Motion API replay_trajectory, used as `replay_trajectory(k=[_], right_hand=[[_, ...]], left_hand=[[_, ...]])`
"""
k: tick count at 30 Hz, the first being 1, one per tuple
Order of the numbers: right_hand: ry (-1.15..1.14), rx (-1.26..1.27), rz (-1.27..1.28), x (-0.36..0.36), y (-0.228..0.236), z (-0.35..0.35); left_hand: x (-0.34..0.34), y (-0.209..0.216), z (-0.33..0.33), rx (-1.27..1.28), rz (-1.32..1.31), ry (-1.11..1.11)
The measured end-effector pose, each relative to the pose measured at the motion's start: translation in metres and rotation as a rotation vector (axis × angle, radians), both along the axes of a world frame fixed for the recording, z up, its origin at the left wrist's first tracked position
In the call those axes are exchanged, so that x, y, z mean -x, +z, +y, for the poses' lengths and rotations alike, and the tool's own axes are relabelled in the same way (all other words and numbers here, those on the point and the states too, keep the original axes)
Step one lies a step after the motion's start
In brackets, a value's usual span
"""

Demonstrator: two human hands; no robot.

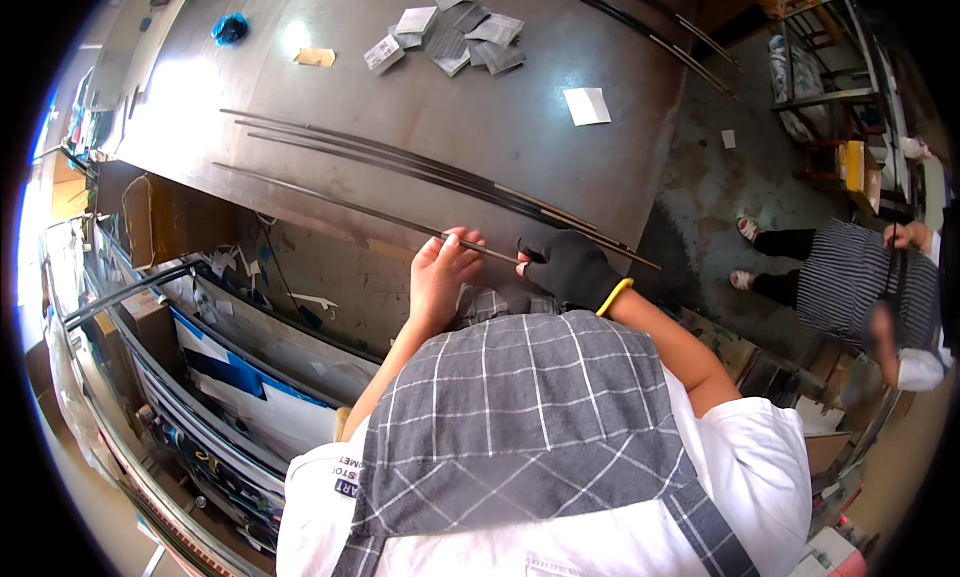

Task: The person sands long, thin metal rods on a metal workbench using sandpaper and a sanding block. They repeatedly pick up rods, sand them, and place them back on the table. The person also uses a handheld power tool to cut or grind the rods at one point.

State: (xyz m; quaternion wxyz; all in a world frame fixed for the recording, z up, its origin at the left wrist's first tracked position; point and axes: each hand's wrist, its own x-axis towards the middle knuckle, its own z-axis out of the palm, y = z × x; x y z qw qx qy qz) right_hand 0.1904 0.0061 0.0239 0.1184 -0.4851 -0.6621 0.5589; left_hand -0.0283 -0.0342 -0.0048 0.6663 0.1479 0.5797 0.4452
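Both hands are pinched onto the same thing here: a long thin dark rod (380, 215) lying along the near edge of the steel table (560, 147), just above centre of the frame. The bare left hand (440, 277) has its fingertips closed down on it, and the black-gloved right hand (570, 267) nips it just to the right, so the two grips sit close together near the rod's right-hand end. The rest of it runs off toward the left of the frame with nothing holding it.

My guess is it's light but whippy, stiff enough to keep a line, springy enough to wobble if lifted from one end. Probably slick too, so the glove likely helps. Holding nearer the middle looks safer.

A bundle of similar rods (400, 157) lies just beyond it on the table. At the top centre there's a scatter of small grey-and-white rectangular packets (450, 32), a single white card (586, 106) to the right of them, and a tan tag (315, 57) plus a crumpled blue bit (230, 29) at upper left. Another person in a striped apron (860, 277) stands at the right edge.
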Motion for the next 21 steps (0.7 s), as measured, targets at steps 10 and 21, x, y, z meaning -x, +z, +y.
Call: replay_trajectory(k=[10,21], right_hand=[[0.101,-0.625,-0.431,0.013,0.000,0.016],[-0.644,-0.267,-0.384,0.030,-0.027,0.224]], left_hand=[[0.025,-0.013,0.005,0.037,0.328,-0.268],[0.030,-0.012,0.012,0.085,0.285,-0.303]])
